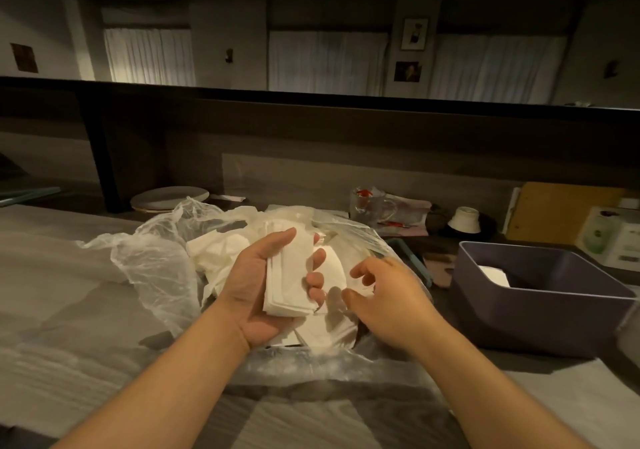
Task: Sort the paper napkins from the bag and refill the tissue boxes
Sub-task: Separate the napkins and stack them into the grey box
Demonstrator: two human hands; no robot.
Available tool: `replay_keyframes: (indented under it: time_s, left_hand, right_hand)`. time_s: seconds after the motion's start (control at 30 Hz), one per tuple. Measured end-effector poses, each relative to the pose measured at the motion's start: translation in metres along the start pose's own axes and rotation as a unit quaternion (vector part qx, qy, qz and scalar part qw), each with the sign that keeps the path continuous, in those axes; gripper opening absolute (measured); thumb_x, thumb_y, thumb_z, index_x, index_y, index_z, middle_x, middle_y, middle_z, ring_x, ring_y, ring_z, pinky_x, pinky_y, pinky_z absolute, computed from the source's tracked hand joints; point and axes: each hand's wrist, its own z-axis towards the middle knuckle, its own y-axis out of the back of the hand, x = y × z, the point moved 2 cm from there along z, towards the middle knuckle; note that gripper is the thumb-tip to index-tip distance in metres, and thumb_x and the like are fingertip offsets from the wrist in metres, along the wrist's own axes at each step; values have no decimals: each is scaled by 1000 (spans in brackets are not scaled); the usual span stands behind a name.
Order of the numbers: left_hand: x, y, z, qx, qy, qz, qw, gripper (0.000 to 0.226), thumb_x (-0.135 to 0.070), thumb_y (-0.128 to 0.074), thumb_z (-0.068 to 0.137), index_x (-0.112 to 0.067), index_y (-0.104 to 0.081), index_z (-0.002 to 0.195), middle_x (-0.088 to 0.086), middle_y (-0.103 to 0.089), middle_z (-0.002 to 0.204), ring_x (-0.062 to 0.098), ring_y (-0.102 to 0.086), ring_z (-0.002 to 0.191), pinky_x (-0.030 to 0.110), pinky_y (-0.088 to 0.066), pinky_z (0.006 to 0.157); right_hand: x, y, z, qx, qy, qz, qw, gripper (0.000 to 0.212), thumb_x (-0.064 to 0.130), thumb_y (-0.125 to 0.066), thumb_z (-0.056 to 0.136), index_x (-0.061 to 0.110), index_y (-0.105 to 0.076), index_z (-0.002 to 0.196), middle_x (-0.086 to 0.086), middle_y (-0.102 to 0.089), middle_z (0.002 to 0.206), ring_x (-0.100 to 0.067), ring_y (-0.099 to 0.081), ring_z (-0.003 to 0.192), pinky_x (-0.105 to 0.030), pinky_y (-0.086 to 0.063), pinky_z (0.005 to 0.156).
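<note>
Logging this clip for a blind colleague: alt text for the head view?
The left hand holds a napkin stack over an open plastic bag; the right hand hovers beside it, fingers loosely curled. A purple bin sits right.

White napkins (pixel 289 275) (stacked) over bag (pixel 156 258)

one head-worn wide-angle view, looking forward and down from close above the counter (pixel 86 293), toward its far edge and the curtained room beyond.
</note>
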Motion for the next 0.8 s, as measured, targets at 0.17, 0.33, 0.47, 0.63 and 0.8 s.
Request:
replay_keyframes:
  time_s: [0.17,0.33,0.47,0.63,0.8]
  left_hand:
    - [-1,0,1,-11,-6,8,1000,55,-32,-71,82,-15,-61,133,12,-65,102,20,-51,67,31,-45,63]
    - [0,-3,1,-18,-12,23,1000,59,-34,-71,81,-15,-59,136,11,-66,102,19,-53,67,31,-45,64]
    - [1,-2,0,-31,-14,28,999,62,-36,-71,78,-16,-58,135,12,-67,102,19,-55,68,30,-45,67]
    - [1,-2,0,-35,-12,18,999,56,-35,-69,81,-16,-60,133,12,-66,100,20,-54,67,31,-42,70]
    - [2,-1,0,-37,-11,14,999,55,-33,-69,82,-14,-60,132,12,-65,100,21,-53,67,32,-41,71]
  right_hand:
    - [0,-1,2,40,-12,-74,996,45,70,-58,89,44,-59,126,11,-49,142,-19,-39,135,-53,-33,117]
    - [15,-2,-9,67,13,-86,994,49,86,-56,77,45,-64,104,19,-64,105,-14,-53,115,-54,-29,109]
    - [27,-3,-20,106,-6,-94,990,71,81,-71,69,38,-57,124,15,-66,115,-14,-56,113,-51,-29,113]
    - [29,1,-22,137,-39,-25,990,41,53,-83,78,25,-68,104,6,-70,91,-11,-70,79,-27,-61,73]
    - [22,4,-18,174,-61,3,983,20,42,-81,82,23,-77,85,2,-76,79,-11,-73,69,-26,-63,67]
